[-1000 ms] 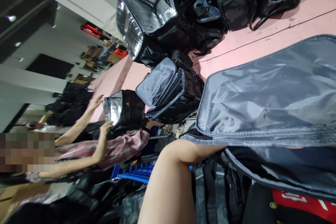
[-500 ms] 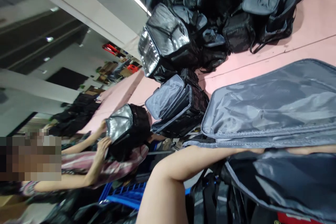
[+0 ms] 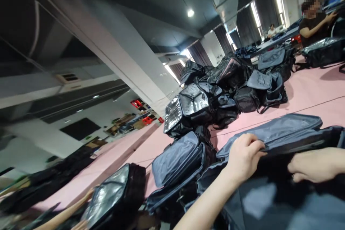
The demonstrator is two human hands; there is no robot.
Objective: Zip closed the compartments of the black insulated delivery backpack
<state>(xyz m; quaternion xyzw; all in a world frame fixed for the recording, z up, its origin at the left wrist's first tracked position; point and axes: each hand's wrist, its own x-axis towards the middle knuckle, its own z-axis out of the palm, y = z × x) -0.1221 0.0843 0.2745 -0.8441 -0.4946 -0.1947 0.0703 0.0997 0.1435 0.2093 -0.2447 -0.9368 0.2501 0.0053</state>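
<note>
A large black bag with grey lining (image 3: 272,201) lies open in front of me at the lower right. Its grey-lined flap (image 3: 285,128) leans back on the far side. My left hand (image 3: 246,154) is closed at the bag's upper edge, thumb and fingers pinched on it. To its right, my right hand (image 3: 309,166) reaches over the dark opening with its fingers curled together. Whatever those fingers hold, if anything, is hidden.
Beside it on the left stands another open grey-lined bag (image 3: 176,161). A co-worker's hands (image 3: 87,201) hold a silver-lined bag (image 3: 113,194) at lower left. Several black bags (image 3: 229,82) are piled on the pink table (image 3: 309,97). Another person (image 3: 312,25) works at far right.
My view has swung upward, bringing more ceiling and the far room in. Both my hands now show at the bag's opening; before, they were hidden and only my forearm showed clearly.
</note>
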